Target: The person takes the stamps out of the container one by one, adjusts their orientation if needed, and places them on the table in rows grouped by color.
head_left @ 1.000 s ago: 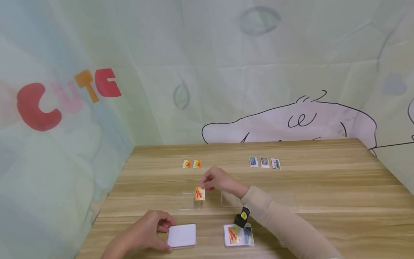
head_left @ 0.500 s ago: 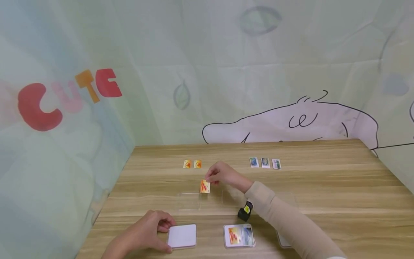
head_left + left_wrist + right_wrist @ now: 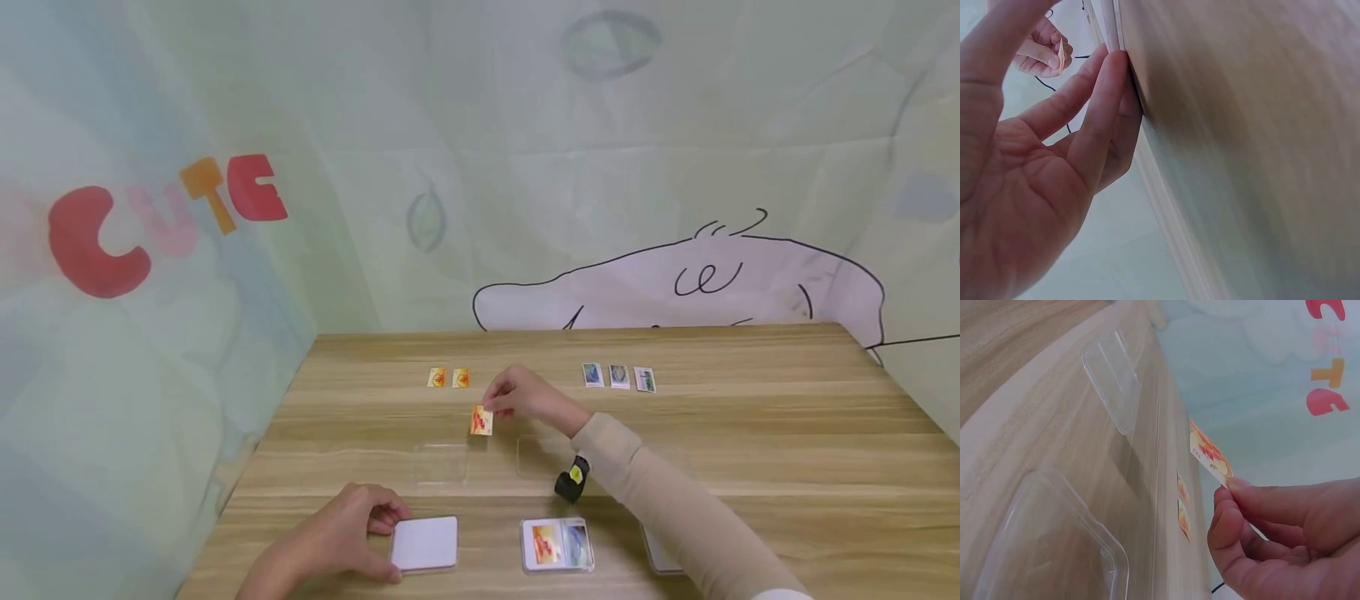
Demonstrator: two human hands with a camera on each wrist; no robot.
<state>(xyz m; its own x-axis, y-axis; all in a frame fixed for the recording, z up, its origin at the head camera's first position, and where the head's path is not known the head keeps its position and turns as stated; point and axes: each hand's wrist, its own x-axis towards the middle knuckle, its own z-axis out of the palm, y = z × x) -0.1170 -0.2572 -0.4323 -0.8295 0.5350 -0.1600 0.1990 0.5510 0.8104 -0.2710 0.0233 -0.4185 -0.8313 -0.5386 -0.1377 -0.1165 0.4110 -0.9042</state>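
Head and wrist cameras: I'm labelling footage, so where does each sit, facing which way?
Head: on the head, forward and down at the wooden table; left grip, right grip, right sleeve show.
Left wrist: on that wrist, along fingers toward the far backdrop; both grips show.
Right wrist: on that wrist, toward the CUTE lettering; right grip shows.
Head and right wrist share the stamp-like card.

Two stamps (image 3: 437,377) lay at the table's (image 3: 772,425) back left, three stamps (image 3: 618,377) back right. Nearer, above the surface, was a held stamp (image 3: 481,421), then lids (image 3: 441,463). Along the front lay a left case (image 3: 424,543), a middle case (image 3: 528,552) bearing two further stamps (image 3: 545,544), and a right case (image 3: 659,555) partly behind the sleeve (image 3: 660,492).
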